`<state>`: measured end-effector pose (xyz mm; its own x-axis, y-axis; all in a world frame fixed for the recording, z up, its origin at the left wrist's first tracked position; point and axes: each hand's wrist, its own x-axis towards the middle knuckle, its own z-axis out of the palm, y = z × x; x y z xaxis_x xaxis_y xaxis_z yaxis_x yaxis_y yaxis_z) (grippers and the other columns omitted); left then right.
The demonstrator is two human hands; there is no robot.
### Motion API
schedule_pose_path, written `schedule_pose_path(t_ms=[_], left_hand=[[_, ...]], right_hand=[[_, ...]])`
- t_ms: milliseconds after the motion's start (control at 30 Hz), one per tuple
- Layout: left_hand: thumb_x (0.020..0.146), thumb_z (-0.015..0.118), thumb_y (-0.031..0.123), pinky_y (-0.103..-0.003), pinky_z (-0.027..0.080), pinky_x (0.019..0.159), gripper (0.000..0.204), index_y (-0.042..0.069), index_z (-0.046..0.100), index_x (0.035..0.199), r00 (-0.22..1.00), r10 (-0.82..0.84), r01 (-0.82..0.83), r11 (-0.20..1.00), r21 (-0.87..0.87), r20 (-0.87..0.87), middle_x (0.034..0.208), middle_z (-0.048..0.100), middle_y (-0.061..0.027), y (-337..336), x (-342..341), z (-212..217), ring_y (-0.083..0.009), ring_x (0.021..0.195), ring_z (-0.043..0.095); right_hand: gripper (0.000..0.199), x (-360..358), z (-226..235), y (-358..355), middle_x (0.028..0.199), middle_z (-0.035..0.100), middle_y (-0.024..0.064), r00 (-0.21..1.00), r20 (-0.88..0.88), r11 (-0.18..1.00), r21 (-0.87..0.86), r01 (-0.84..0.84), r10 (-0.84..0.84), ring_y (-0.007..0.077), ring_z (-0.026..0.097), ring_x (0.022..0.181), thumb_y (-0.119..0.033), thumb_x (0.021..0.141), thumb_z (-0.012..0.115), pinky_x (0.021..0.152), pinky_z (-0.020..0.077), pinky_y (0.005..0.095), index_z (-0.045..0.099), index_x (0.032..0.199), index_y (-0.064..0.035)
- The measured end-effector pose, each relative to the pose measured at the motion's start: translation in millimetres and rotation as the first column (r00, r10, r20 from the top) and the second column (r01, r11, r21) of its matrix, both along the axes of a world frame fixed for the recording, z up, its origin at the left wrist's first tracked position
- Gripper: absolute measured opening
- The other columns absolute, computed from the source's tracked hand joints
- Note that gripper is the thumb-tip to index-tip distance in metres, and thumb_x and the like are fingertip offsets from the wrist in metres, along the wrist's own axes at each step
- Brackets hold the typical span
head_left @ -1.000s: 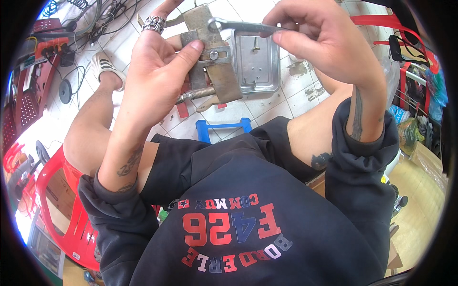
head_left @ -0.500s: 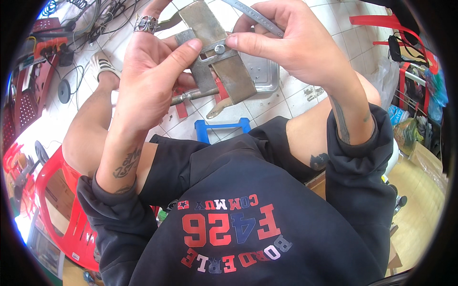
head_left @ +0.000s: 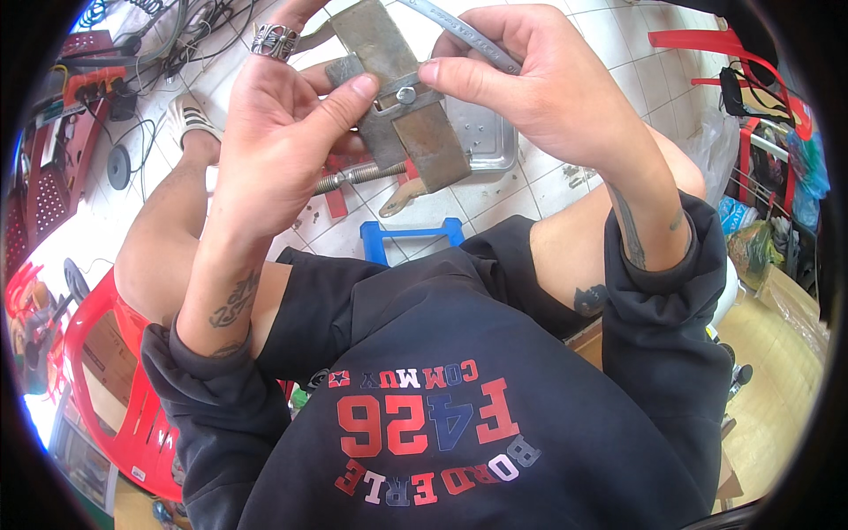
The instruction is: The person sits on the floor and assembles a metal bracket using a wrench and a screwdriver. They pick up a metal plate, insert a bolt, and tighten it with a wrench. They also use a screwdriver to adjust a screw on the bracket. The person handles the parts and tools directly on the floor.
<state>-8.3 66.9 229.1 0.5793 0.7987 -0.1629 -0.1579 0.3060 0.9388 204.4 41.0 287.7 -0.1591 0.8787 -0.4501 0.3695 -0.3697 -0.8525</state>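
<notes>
My left hand (head_left: 274, 146), wearing a broad silver ring, grips a metal plate assembly (head_left: 433, 146) in front of me, its thumb pressed on the crosspiece. A slotted strap with a bolt (head_left: 405, 94) runs across the long, worn plate. In my right hand (head_left: 552, 84) a grey wrench (head_left: 477, 40) lies in the curled fingers, one end reaching out past the top of the view. My right thumb and fingertip touch the strap's end beside the bolt. Below the plates, a threaded rod (head_left: 358, 176) shows next to red metal parts; how they join is hidden.
A shallow metal tray (head_left: 503, 146) with small parts lies on the tiled floor beyond. A blue stool frame (head_left: 375, 243) stands between my legs. Red plastic chairs (head_left: 88, 353) are at left and far right (head_left: 707, 38). Cables and a red tool rack fill the far left.
The plate assembly has tilted and shifted slightly, its lower end moving a little to the left. The wrench and my right hand have moved only a little. Both grips stay the same.
</notes>
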Motion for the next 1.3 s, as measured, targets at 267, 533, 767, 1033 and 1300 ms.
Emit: schedule_pose_path(t_ms=[267,533,767,1033,1300], left_hand=[[0.097,0.062,0.006,-0.021,0.056,0.059,0.071,0.011,0.022,0.156,0.999,-0.017,0.016,1.0,-0.019,-0.035,0.098,0.07,-0.0149,1.2,0.8,-0.1,-0.0115,0.076,0.069],[0.096,0.062,0.006,-0.02,0.055,0.058,0.071,0.012,0.024,0.156,0.999,-0.004,0.004,1.0,-0.006,-0.052,0.094,0.07,-0.013,2.2,-4.9,-2.3,-0.0108,0.074,0.069],[0.094,0.06,0.001,-0.022,0.054,0.055,0.071,0.01,0.025,0.156,0.982,-0.113,0.096,0.989,-0.113,-0.15,0.088,0.068,-0.011,4.1,-3.6,11.8,-0.0088,0.066,0.065],[0.093,0.058,-0.001,-0.024,0.048,0.047,0.073,0.011,0.025,0.156,0.973,-0.201,0.2,0.98,-0.014,-0.112,0.087,0.067,-0.0113,3.4,-7.2,6.6,-0.0075,0.059,0.059],[0.093,0.058,-0.001,-0.026,0.048,0.048,0.071,0.013,0.027,0.156,0.994,-0.057,0.055,0.998,-0.017,-0.088,0.091,0.067,-0.0132,2.1,-5.2,0.7,-0.0097,0.061,0.06]], right_hand=[[0.021,0.1,-7.7,-1.2,0.07,0.062,0.0002,1.0,-0.011,0.998,0.058,0.009,-0.008,0.0043,0.053,0.06,-0.018,0.095,0.066,0.053,0.0414,0.0227,0.067,0.099,0.0026],[0.034,40.0,0.8,5.3,0.058,0.054,-0.0018,0.989,-0.117,0.988,0.119,0.1,-0.086,0.0044,0.044,0.045,-0.019,0.101,0.06,0.042,0.0324,0.0203,0.05,0.125,0.0026],[0.013,58.5,6.9,-2.0,0.071,0.064,0.0015,0.934,0.257,0.913,0.26,-0.315,0.249,0.004,0.056,0.06,-0.007,0.088,0.074,0.052,0.0402,0.0195,0.072,0.093,0.0049],[0.019,61.2,0.1,2.0,0.07,0.057,-0.0028,0.906,0.213,0.911,0.116,-0.395,0.365,0.0012,0.048,0.063,-0.011,0.086,0.079,0.052,0.0338,0.0199,0.068,0.094,0.0023],[0.028,50.1,0.8,2.1,0.072,0.059,-0.0008,0.985,0.137,0.992,0.06,-0.113,0.104,0.0016,0.051,0.065,-0.016,0.083,0.081,0.058,0.0434,0.02,0.062,0.093,0.0025]])
